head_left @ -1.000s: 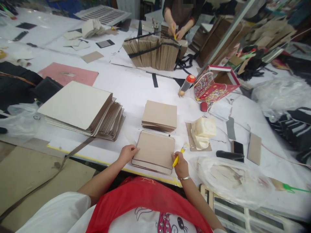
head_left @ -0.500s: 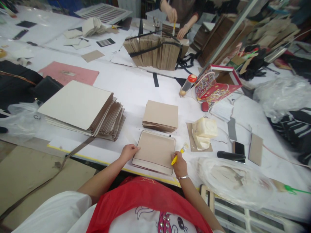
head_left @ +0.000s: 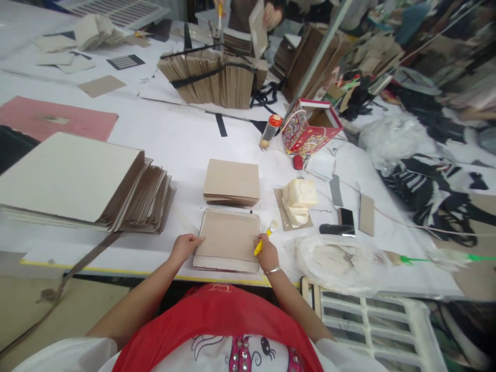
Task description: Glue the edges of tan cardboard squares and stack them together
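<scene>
A flat tan board (head_left: 227, 235) with a dark outline and rounded corners lies in front of me at the table's edge. At its left edge, my left hand (head_left: 186, 246) pinches the board between thumb and fingers. My right hand (head_left: 267, 254) is at the board's right edge, wrapped round a brush (head_left: 264, 241) with a yellow handle, its bristles pointing up and right. Just beyond the board sits a small stack of tan boards (head_left: 231, 178). A pale yellowish block (head_left: 300, 196) rests on a piece of card to the right.
A large stack of boards (head_left: 73, 178) stands at left. Behind are strapped boards (head_left: 213, 77), a red patterned bag (head_left: 310, 129) and a red-capped bottle (head_left: 270, 132). A plastic-wrapped bundle (head_left: 341, 261) and a phone (head_left: 346, 218) lie right. Another person's hand (head_left: 273, 16) holds a board across the table.
The view has turned to the right, so the table's things appear further left. My hands keep their places at the board. The person opposite has lifted a board upright.
</scene>
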`<state>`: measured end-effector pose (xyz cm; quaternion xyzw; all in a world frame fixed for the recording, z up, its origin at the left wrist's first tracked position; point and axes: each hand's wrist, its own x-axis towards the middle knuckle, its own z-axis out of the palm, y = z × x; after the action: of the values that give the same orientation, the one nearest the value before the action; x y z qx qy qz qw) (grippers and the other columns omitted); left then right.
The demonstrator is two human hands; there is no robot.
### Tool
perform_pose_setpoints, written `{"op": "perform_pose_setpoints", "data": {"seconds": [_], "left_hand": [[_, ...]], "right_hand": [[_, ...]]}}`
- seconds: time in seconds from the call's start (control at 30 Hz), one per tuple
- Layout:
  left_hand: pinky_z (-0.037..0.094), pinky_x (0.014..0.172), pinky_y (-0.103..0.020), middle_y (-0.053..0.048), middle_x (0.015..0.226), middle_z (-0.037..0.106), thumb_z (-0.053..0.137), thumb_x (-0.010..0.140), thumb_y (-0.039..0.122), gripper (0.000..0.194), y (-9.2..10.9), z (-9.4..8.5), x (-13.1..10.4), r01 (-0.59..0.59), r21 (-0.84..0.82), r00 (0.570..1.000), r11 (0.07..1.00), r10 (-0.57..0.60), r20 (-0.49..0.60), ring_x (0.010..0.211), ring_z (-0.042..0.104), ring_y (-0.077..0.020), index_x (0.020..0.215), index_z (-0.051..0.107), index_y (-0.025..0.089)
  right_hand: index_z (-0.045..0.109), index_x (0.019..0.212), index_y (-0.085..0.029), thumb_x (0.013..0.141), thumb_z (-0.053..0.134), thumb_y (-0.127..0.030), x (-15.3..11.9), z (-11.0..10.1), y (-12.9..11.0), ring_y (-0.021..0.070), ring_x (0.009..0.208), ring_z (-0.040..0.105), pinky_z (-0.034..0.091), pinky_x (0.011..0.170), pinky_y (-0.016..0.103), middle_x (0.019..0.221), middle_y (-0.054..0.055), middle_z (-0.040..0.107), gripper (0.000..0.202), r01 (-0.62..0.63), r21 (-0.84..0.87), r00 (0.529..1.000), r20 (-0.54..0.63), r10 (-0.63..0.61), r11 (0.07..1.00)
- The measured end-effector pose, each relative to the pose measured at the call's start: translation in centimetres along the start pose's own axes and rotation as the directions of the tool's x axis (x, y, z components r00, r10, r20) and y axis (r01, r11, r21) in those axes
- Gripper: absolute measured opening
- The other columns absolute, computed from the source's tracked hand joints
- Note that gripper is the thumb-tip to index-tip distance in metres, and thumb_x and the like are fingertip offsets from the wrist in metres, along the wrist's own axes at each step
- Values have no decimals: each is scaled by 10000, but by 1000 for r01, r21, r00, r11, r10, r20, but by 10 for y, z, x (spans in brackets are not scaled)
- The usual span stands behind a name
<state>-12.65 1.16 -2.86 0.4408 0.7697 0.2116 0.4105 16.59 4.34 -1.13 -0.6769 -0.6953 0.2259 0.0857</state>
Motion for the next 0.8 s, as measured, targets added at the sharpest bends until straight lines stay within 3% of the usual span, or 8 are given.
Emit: {"op": "perform_pose_setpoints", "data": {"seconds": [0.37,0.8], "left_hand": [[272,473,-219,30,440,460,559,597,572,422,5,-1,-1,50,11,999,999,-50,11,485,402,-116,500,548,162],[300,475,-227,11,474,511,553,608,523,383,1,-4,6,-5,29,1000,1000,5,-10,475,418,-116,530,588,150]], "right_hand": [[486,960,-175,853,373,-304,2,0,1,124,526,487,262,500,216,624,8,568,201,-8,-39,1000,12,9,999],[480,964,-158,848,406,-288,6,2,-1,87,468,353,193,477,204,552,-21,466,189,8,-68,1000,18,-7,998]]}}
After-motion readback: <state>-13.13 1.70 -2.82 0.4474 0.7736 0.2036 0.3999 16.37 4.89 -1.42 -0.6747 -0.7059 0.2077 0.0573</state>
